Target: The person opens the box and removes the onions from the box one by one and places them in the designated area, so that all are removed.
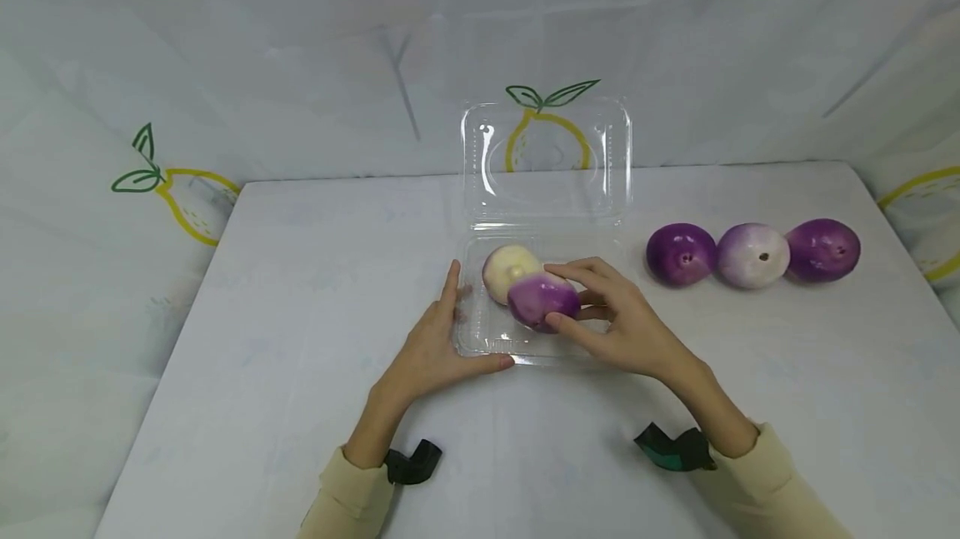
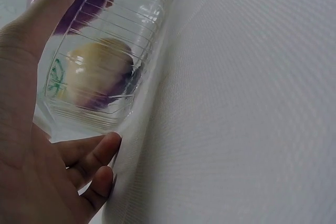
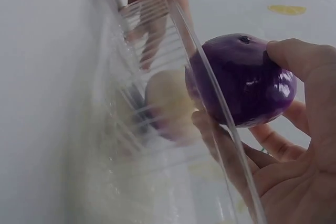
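Observation:
A clear plastic clamshell box (image 1: 480, 339) sits on the table with its lid (image 1: 547, 160) raised at the back. Inside it, at the left, lies a round cream-and-purple vegetable (image 1: 504, 266). My right hand (image 1: 626, 318) pinches a glossy purple round vegetable (image 1: 542, 299) between thumb and fingers. This one is tilted over the box and overlaps the cream one in the head view. The left hand (image 1: 431, 351) is spread around the box's front left corner, its thumb along the front rim and its fingers against the left side.
Right of the box, three more round vegetables stand in a row: a purple one (image 1: 681, 254), a whitish one (image 1: 753, 256) and another purple one (image 1: 823, 250). A lemon-print cloth (image 1: 315, 81) hangs behind the white table (image 1: 315, 272). Dark straps (image 1: 414, 462) hang at both wrists.

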Available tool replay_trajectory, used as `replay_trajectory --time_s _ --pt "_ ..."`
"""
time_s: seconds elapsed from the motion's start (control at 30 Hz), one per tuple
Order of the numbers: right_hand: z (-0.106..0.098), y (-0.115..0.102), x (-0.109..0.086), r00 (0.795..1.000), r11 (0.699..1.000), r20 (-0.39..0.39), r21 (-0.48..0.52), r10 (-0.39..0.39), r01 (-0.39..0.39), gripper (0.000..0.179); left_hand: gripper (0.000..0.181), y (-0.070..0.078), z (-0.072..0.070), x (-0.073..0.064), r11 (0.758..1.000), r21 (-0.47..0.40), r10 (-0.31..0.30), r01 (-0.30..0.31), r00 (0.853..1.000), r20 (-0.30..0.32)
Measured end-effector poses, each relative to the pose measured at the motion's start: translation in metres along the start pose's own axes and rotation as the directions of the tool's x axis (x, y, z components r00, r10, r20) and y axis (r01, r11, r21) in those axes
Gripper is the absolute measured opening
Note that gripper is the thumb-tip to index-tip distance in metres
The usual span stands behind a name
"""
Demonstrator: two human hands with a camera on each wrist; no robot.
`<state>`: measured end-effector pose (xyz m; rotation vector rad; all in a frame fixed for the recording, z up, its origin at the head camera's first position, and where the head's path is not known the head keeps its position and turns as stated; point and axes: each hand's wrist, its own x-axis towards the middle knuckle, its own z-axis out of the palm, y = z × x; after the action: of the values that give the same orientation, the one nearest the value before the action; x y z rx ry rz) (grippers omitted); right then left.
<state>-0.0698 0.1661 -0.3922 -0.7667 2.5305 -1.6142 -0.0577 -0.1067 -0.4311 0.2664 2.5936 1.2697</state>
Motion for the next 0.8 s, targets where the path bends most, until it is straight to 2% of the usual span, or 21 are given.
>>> replay_trajectory --time_s 0.3,0.63,0.8 --pt "-0.022 0.000 -0.012 0.996 1.000 -0.089 -0.021 -0.009 0.008 0.056 0.138 0.000 -0.001 -0.001 1.000 -0.008 0.008 -0.008 1.000 -0.002" --pt "-0.050 0.005 -0.031 0.979 0.992 -0.170 -0.076 -0.115 0.103 0.063 0.138 0.000 -0.002 -0.001 1.000 0.000 0.002 -0.002 1.000 0.005" --pt "-0.064 0.008 -0.045 0.976 0.990 -0.196 -0.120 -0.096 0.073 0.064 0.138 -0.001 -0.001 -0.001 1.000 0.000 0.000 0.000 1.000 0.007"
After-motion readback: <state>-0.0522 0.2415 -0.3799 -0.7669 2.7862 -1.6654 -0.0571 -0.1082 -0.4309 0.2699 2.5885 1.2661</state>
